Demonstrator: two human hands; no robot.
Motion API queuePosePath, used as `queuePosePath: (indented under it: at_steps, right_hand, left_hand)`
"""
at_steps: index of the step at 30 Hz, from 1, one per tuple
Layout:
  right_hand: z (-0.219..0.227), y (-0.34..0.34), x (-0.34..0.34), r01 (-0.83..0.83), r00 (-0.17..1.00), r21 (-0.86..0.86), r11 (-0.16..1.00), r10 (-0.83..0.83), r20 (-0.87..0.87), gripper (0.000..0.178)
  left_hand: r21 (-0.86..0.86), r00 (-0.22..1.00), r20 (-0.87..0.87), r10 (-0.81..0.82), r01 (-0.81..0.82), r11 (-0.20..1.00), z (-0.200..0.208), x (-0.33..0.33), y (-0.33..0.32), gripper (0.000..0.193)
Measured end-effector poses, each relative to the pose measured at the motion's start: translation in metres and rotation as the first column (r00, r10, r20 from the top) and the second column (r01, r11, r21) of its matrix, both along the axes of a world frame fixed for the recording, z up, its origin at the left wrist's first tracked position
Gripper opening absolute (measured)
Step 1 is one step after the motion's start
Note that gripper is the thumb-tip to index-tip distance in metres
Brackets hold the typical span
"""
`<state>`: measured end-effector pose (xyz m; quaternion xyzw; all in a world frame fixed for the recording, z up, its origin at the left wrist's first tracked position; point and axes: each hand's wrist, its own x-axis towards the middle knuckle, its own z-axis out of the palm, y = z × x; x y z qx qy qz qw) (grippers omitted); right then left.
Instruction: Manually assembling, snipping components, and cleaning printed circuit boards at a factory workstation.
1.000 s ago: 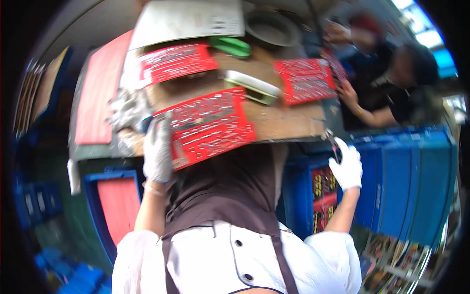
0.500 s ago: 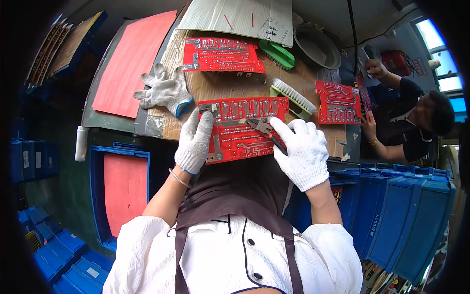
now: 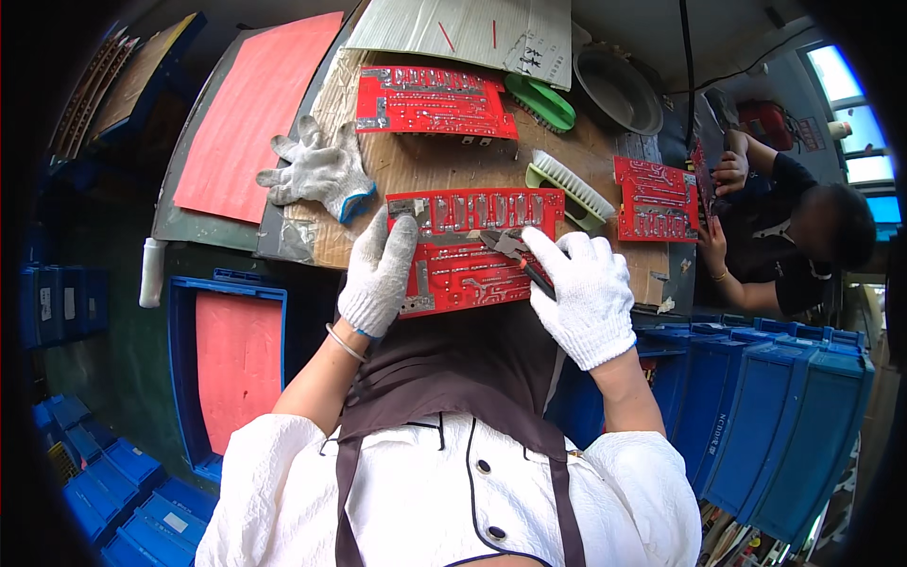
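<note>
A red circuit board (image 3: 463, 274), solder side up, is held tilted at the near edge of the bench. My left hand (image 3: 373, 274), in a pale knit glove, grips its left edge with the thumb on top. In my gloved right hand (image 3: 590, 298) is a pair of cutting pliers (image 3: 505, 243) with red and black handles. Their jaws lie over the middle of the board, below a row of large solder pads; whether they touch it or are closed on a lead is too small to tell.
Beyond are another red board (image 3: 435, 102), a green brush (image 3: 540, 102), a white-bristled brush (image 3: 572, 189), a spare glove (image 3: 321, 170) and a metal basin (image 3: 619, 92). At right a co-worker's hand (image 3: 713, 244) holds a board. Blue crates (image 3: 756, 416) stand below the bench.
My hands, the board and the pliers stay nearly in place. The whole view has shifted slightly. At right, the co-worker's upper hand has come down toward their board.
</note>
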<state>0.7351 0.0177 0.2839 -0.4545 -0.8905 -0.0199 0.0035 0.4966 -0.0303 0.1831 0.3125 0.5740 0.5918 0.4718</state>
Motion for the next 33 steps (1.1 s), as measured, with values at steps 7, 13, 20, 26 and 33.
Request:
queuePosePath:
  at_steps: [7, 13, 20, 26, 33]
  right_hand:
    - [-0.001, 0.0, -0.002, -0.031, 0.999, 0.048, 0.998, 0.03, 0.019, 0.067]
    - [-0.012, 0.004, 0.002, -0.061, 0.998, 0.08, 0.995, 0.059, 0.024, 0.069]
    - [-0.029, 0.001, 0.008, -0.08, 0.992, 0.148, 0.986, 0.094, -0.086, 0.071]
    - [-0.025, -0.004, 0.006, -0.003, 0.994, 0.154, 0.988, 0.02, -0.11, 0.069]
    - [-0.018, -0.002, 0.0, -0.031, 0.999, 0.136, 0.99, 0.033, -0.007, 0.067]
  left_hand:
    - [0.006, 0.999, 0.015, -0.029, 0.029, 1.0, -0.002, -0.002, 0.0, 0.058]
    - [0.005, 1.0, -0.014, 0.005, -0.005, 1.0, -0.009, -0.003, -0.001, 0.056]
    - [0.032, 0.999, 0.051, -0.016, 0.015, 0.999, 0.001, 0.0, -0.001, 0.052]
    - [0.032, 0.999, 0.03, -0.031, 0.03, 0.999, -0.005, -0.003, -0.001, 0.053]
    - [0.034, 1.0, -0.01, 0.007, -0.007, 0.999, -0.01, -0.002, -0.001, 0.052]
